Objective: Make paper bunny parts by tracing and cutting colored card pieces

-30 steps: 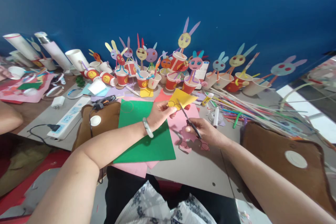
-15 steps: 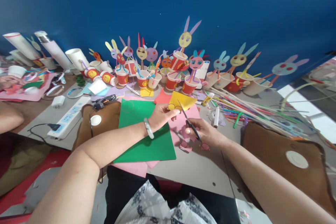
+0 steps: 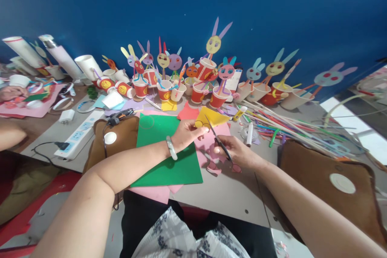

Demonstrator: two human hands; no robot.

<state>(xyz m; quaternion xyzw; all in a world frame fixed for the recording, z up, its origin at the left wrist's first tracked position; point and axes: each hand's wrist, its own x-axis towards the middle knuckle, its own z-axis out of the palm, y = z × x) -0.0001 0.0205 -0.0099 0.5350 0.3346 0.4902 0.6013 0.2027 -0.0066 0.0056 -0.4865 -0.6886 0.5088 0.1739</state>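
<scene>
My left hand [image 3: 188, 134] pinches a piece of yellow paper [image 3: 216, 117] by its left end, where drawn circles show near the thumb. In my right hand [image 3: 234, 150] is a pair of dark scissors [image 3: 223, 147], the fingers closed round the handles. The blades point up and to the left, against the paper; whether they are parted I cannot tell. Below my left forearm lies a green sheet [image 3: 169, 169]. Pink paper [image 3: 222, 131] is spread under both hands, with small pink cut pieces [image 3: 214, 168] near the scissors.
Behind the hands stand several paper cups with rabbit figures [image 3: 219, 97]. Pipe cleaners [image 3: 290, 123] lie at the right beside a glue stick [image 3: 240, 113] and a brown cushion [image 3: 320, 185]. A power strip [image 3: 80, 135] is at the left, and another person's hand [image 3: 13, 93] rests farther left.
The free right part of the yellow paper has tipped lower and shifted slightly right. Both hands keep their hold and have barely moved.
</scene>
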